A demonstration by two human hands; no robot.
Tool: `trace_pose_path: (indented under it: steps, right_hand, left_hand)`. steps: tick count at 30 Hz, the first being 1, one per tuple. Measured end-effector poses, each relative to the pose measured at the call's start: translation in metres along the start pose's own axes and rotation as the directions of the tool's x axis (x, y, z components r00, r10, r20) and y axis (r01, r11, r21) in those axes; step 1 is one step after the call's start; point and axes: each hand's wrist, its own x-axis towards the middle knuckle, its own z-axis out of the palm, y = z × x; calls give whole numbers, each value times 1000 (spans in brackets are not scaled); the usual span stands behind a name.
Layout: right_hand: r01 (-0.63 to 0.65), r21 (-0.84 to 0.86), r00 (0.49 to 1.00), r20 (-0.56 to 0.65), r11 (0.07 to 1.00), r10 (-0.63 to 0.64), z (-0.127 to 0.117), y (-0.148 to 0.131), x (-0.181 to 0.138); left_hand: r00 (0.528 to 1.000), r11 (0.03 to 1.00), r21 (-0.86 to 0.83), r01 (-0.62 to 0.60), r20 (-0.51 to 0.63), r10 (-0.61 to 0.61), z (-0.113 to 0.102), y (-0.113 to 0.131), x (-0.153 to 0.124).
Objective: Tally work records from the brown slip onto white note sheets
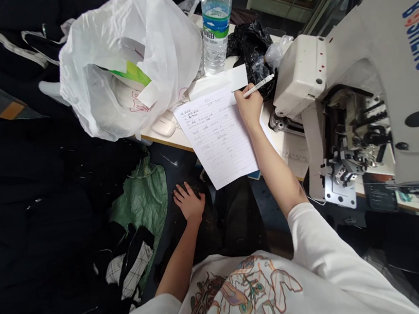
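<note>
While the right hand (249, 105) pinches a pen (259, 85) over the sheet (218, 140) | left hand (189, 201) spread flat on dark cloth (236, 221) | writing unreadable

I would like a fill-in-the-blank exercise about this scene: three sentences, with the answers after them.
1. The right hand holds a white ____ above the handwritten sheet of paper.
2. The left hand rests on dark cloth and holds ____.
3. The large letters on the sewing machine read ____.
Missing words: pen; nothing; BOSHENG.
</note>
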Motion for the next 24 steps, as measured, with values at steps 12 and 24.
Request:
trace_pose_path:
  steps: [12,24]
  right_hand:
    - [2,13,1000,-14,1000,-2,-2,-3,-1]
    - [-11,15,1000,-6,1000,12,0,2,1]
  left_hand:
    - [1000,1000,-2,-7,0,7,-1,0,0]
    - [1000,1000,-10,-1,8,1,-1,0,0]
